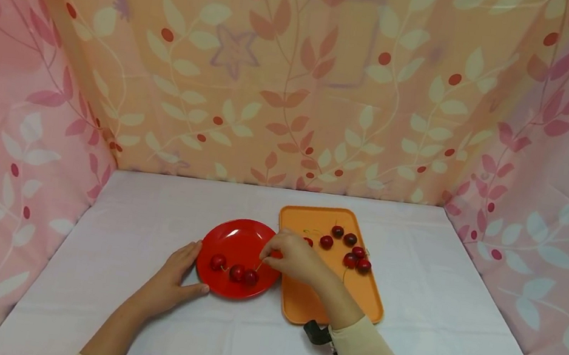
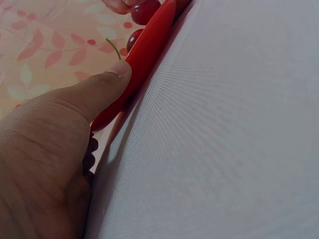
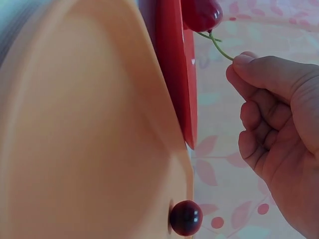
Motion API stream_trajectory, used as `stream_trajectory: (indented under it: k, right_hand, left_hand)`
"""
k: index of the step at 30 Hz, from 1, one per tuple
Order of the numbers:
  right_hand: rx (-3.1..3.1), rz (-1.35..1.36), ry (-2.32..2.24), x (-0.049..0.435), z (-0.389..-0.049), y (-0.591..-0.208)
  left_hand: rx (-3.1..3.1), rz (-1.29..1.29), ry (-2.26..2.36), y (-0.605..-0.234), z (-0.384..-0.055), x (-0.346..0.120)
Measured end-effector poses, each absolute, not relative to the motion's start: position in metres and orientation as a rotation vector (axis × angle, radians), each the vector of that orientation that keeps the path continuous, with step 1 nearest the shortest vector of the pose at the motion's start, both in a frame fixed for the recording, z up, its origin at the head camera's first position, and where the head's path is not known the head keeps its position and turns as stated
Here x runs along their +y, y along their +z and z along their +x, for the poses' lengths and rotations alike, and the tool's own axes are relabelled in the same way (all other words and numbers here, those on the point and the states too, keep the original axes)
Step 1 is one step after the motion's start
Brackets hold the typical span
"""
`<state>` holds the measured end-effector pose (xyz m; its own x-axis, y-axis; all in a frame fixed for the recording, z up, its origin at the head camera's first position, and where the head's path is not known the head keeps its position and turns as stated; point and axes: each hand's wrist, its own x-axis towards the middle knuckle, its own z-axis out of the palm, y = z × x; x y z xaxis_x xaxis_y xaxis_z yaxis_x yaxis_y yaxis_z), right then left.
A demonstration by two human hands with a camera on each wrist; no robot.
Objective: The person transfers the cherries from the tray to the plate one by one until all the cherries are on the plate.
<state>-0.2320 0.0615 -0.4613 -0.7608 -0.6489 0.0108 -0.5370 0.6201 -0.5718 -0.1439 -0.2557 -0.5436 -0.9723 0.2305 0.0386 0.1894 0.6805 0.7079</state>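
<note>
My right hand (image 1: 294,257) pinches the thin green stem (image 3: 222,48) of a dark red cherry (image 1: 250,277) between thumb and forefinger. That cherry is over the right part of a shiny red plate (image 1: 239,236); the right wrist view shows only part of it, at the top. Two more cherries, one at the left (image 1: 218,262) and one in the middle (image 1: 237,273), lie on the plate. My left hand (image 1: 172,280) rests against the plate's left side, fingers extended along the rim and thumb touching the front edge. In the left wrist view, the thumb (image 2: 107,87) lies on the rim.
An orange tray (image 1: 301,303) stands right of the plate, close to its rim. Several cherries (image 1: 326,242) with stems lie in its far and right parts; my right hand partly covers one. White cloth (image 1: 160,196) covers the table, and patterned curtains (image 1: 279,140) enclose the back and sides.
</note>
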Motion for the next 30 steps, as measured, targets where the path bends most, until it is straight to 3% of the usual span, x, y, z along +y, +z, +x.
stream_trajectory:
  k: [30]
  right_hand:
    - [2.645,-0.891,-0.910,0.052,-0.234,-0.478]
  left_hand:
    - [2.816,0.309,1.162,-0.541,-0.143,-0.254]
